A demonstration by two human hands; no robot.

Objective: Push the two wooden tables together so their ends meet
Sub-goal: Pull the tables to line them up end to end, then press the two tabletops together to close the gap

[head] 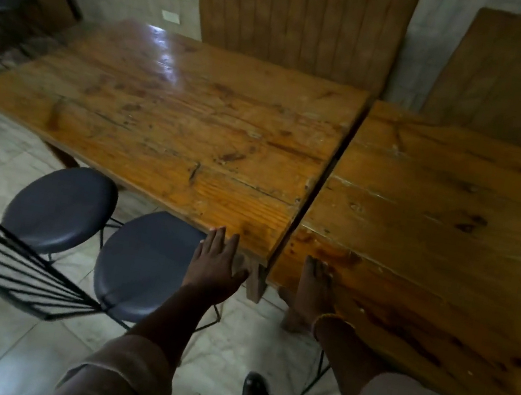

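Left hand: open, fingers spread, flat against the near edge of the left table by its corner; gripping nothing.
Right hand: fingers hooked over the near edge of the right table; it seems to clasp that edge, though blur hides the thumb.
Seam: ends nearly meet; a thin dark gap remains.
Pinch risk: both hands sit close to the closing gap.
Obstacles: two round chairs near the left table's leg could snag.
Beyond: wooden wall panels.
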